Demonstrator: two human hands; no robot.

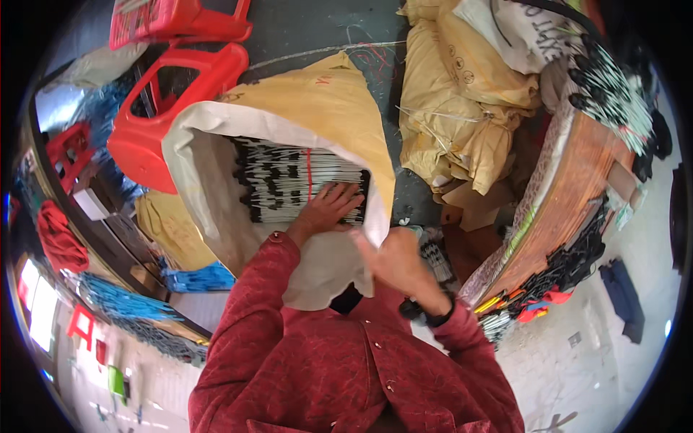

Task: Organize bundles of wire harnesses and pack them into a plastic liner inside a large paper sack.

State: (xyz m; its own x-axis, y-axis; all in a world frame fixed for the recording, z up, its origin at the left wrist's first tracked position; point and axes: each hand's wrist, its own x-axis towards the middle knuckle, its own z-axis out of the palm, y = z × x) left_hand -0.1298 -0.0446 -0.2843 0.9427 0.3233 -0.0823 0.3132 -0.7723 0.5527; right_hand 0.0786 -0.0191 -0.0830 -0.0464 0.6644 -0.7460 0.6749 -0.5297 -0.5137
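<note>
A big paper sack, tan outside with a white lining, lies with its mouth turned toward me. Inside it are stacked thin white rods with black tips, a red band running across them. My left hand reaches into the mouth and rests on the near side of the rods, fingers stretched out. At the right side of the mouth, my right hand is closed at the sack's rim, its fingers partly hidden and slightly blurred. The lining's lower flap hangs toward my lap.
Red plastic stools stand left of the sack. Other tan sacks are piled at the far right. A wooden bench on the right carries more white rods and black pieces. Blue bundles lie at the left.
</note>
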